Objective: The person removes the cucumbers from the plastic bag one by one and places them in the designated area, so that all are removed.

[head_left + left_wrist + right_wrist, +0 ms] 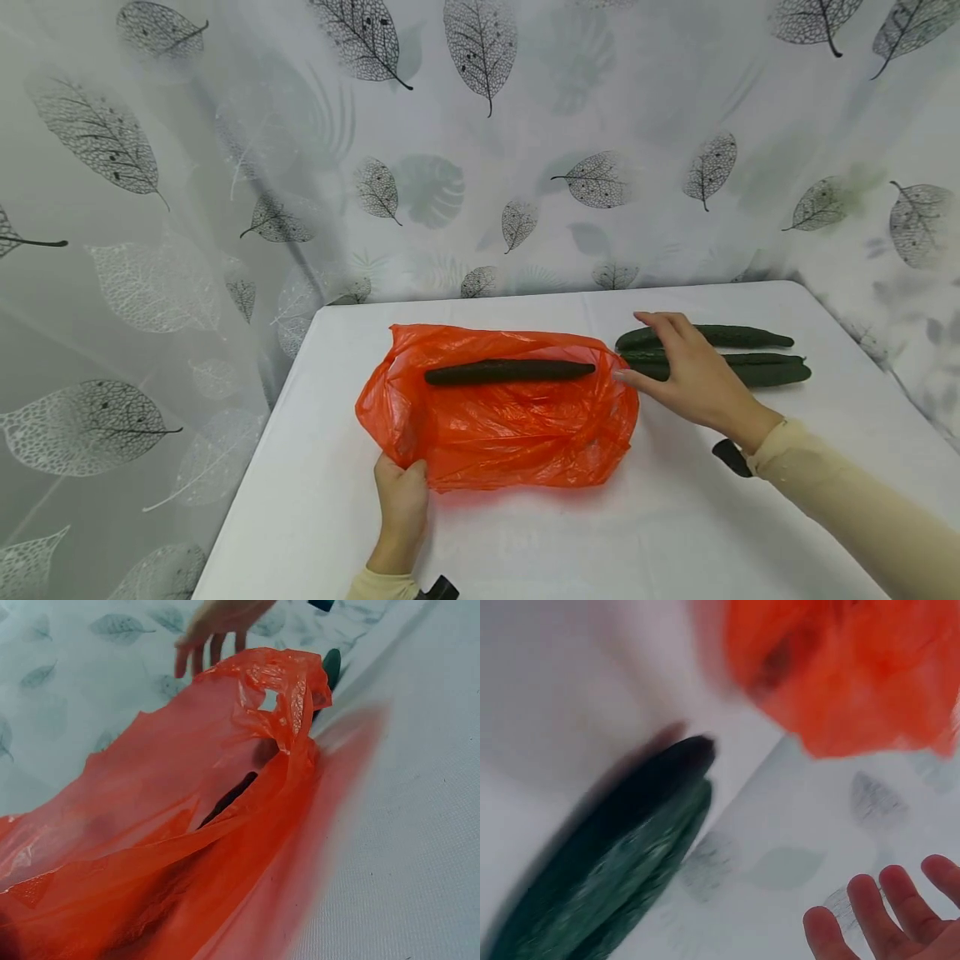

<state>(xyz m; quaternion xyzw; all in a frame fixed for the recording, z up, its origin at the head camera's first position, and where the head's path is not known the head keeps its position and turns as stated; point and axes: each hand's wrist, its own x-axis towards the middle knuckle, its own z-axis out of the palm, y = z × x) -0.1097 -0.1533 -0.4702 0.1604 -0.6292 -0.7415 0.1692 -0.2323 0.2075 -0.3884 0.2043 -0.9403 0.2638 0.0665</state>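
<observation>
An orange-red plastic bag [517, 442] lies spread on the table, and one dark green cucumber [510, 372] lies in it. My left hand [402, 500] grips the bag's edge at its near left corner, thumb on top. To the right of the bag, two more cucumbers, a far one [750, 336] and a near one [768, 372], lie side by side. Over their left ends hovers my right hand [701, 379], its fingers extended and spread, holding nothing. The right wrist view shows those fingers [885, 919] apart from the cucumbers [630, 855].
A white table [300, 500] carries everything. Behind it and to the left hangs a leaf-patterned curtain [555, 167], meeting the table's back edge. Dark wrist straps show at both sleeves [840, 492].
</observation>
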